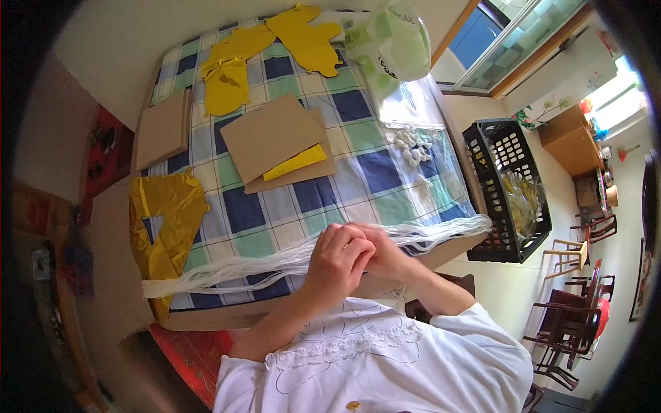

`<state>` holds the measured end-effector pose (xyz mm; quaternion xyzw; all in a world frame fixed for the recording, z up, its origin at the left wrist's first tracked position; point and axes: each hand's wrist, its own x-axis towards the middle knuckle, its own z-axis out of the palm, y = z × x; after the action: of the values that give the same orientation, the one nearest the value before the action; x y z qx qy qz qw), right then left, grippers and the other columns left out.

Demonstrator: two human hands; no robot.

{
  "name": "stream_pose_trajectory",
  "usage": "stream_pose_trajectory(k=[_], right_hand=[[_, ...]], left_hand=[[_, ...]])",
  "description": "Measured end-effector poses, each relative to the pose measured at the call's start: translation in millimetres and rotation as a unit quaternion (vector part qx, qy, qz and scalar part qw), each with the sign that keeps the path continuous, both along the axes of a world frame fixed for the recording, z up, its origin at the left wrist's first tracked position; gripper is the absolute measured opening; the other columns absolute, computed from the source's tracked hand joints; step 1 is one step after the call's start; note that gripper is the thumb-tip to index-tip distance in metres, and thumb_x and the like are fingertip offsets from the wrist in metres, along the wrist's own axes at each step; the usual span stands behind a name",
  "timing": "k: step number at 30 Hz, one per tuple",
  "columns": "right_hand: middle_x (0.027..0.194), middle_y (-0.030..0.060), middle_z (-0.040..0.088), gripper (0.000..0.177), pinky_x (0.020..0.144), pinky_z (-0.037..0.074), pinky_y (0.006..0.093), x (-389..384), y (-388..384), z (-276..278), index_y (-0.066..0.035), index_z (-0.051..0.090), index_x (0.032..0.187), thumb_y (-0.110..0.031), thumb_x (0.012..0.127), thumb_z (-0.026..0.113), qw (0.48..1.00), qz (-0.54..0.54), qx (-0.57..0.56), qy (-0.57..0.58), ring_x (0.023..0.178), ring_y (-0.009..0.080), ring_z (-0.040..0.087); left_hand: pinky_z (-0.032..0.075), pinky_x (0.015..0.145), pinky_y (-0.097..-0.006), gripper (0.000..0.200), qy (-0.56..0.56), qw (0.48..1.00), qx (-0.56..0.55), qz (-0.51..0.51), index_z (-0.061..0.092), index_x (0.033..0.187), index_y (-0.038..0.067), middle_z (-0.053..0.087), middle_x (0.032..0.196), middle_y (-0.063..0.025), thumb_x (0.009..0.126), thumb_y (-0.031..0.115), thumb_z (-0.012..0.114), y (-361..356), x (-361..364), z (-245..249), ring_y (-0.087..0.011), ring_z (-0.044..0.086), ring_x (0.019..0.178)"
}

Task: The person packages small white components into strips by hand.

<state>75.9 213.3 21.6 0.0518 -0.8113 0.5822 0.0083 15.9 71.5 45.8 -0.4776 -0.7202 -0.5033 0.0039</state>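
Okay, left hand (337, 265) and right hand (382, 255) meet fingers-to-fingers over the white strand bundle (206, 277), fingers bent in; can't tell if either is clamped on a strand, contact point hidden. Bundle runs under and out both sides of the hands, along the table's (231, 318) near edge. For clean handling, probably best: small fingertip pinch, light even pull, single strands teased apart low over the bundle so nothing snags. Checked cloth (244, 210) covers the table. Ahead of the hands: stacked cardboard (265, 134) with a yellow strip (295, 162), yellow cutouts (306, 41) farther off. Left of the left hand: gold sheet (180, 199), near the bundle's end. Ahead-right of the right hand: small white pieces (413, 148), plastic bag (403, 45) beyond. Right, beside the table: black crate (499, 252) on pale floor (530, 282), dark chairs (561, 320) past it.
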Motion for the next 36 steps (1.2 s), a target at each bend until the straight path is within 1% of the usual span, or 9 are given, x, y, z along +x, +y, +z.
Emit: stream_pose_trajectory(k=[4,6,8,13,16,19,23,27,36], right_hand=[[0.087,0.0074,0.06,0.016,0.072,0.045,0.0301,-11,-16,-24,0.001,0.058,0.094,-0.008,0.081,0.058,0.959,-0.023,-0.28,0.034,0.081,0.0191,0.057],[0.08,0.0052,0.056,0.01,0.063,0.041,0.0263,-14,-11,-28,0.0,0.057,0.082,-0.007,0.089,0.052,0.917,0.05,-0.395,-0.035,0.073,0.0133,0.052],[0.077,0.0042,0.055,0.014,0.059,0.039,0.0234,-12,-2,-15,0.0,0.057,0.081,-0.009,0.091,0.053,0.869,0.118,-0.457,-0.149,0.068,0.0113,0.049],[0.086,0.0044,0.064,0.012,0.062,0.044,0.0216,-19,-3,2,0.001,0.062,0.098,-0.006,0.092,0.054,0.974,0.063,-0.195,-0.099,0.071,0.0091,0.056],[0.094,0.0094,0.065,0.012,0.07,0.048,0.0276,-23,-16,-10,-0.002,0.062,0.099,-0.008,0.091,0.056,0.998,0.042,-0.05,-0.013,0.08,0.0194,0.062],[0.089,0.0155,0.064,0.018,0.071,0.051,0.0383,-11,-35,4,-0.004,0.06,0.104,-0.004,0.086,0.056,0.984,0.145,0.076,0.069,0.082,0.0351,0.062],[0.084,0.0146,0.064,0.017,0.065,0.05,0.0398,-13,-33,21,-0.005,0.058,0.102,-0.005,0.085,0.057,0.992,0.084,0.034,0.086,0.076,0.0346,0.062],[0.082,0.0136,0.063,0.011,0.06,0.049,0.0408,-19,-25,-1,-0.007,0.057,0.096,-0.006,0.085,0.057,0.987,0.041,0.088,0.128,0.073,0.0335,0.062],[0.075,0.0102,0.059,0.012,0.056,0.046,0.0415,-12,-34,7,-0.007,0.055,0.095,-0.008,0.083,0.059,0.964,0.132,0.216,0.085,0.067,0.0333,0.059]], left_hand=[[0.045,0.069,-0.035,0.006,-0.127,0.984,0.126,-0.018,0.056,0.087,0.005,0.054,0.074,-0.0057,0.085,0.004,0.061,-15,-4,20,-0.0221,0.052,0.07],[0.046,0.071,-0.0309,0.008,-0.459,0.862,0.215,-0.012,0.054,0.092,0.003,0.055,0.069,-0.0042,0.094,0.01,0.051,-40,-10,25,-0.0164,0.053,0.066],[0.046,0.072,-0.0267,0.014,-0.478,0.825,0.297,0.054,0.052,0.094,0.002,0.061,0.075,-0.0062,0.097,0.014,0.047,-83,-36,15,-0.0132,0.056,0.068],[0.048,0.069,-0.0249,0.013,-0.475,0.848,-0.232,0.044,0.064,0.088,-0.001,0.066,0.078,-0.0086,0.091,0.01,0.058,-132,-55,0,-0.0129,0.06,0.071],[0.05,0.07,-0.0274,0.009,-0.523,0.801,-0.084,-0.28,0.069,0.086,-0.002,0.068,0.079,-0.0094,0.085,0.004,0.062,-127,-41,16,-0.0147,0.063,0.075],[0.051,0.074,-0.0302,0.011,-0.456,0.862,0.216,0.05,0.068,0.091,-0.004,0.07,0.086,-0.011,0.083,0.002,0.063,-101,-22,-8,-0.0166,0.065,0.08],[0.05,0.075,-0.0295,0.013,-0.183,0.972,-0.099,0.109,0.067,0.093,-0.004,0.07,0.088,-0.0107,0.087,0.006,0.062,-84,-16,-12,-0.0157,0.064,0.081],[0.049,0.075,-0.0253,0.013,-0.5,0.862,-0.067,-0.056,0.068,0.096,-0.002,0.067,0.086,-0.0073,0.088,0.005,0.06,-94,-12,-9,-0.0122,0.061,0.08],[0.047,0.081,-0.0281,0.016,-0.549,0.812,0.184,0.078,0.068,0.101,0.0,0.069,0.094,-0.0127,0.089,0.005,0.059,-75,-11,-28,-0.0163,0.063,0.084]])
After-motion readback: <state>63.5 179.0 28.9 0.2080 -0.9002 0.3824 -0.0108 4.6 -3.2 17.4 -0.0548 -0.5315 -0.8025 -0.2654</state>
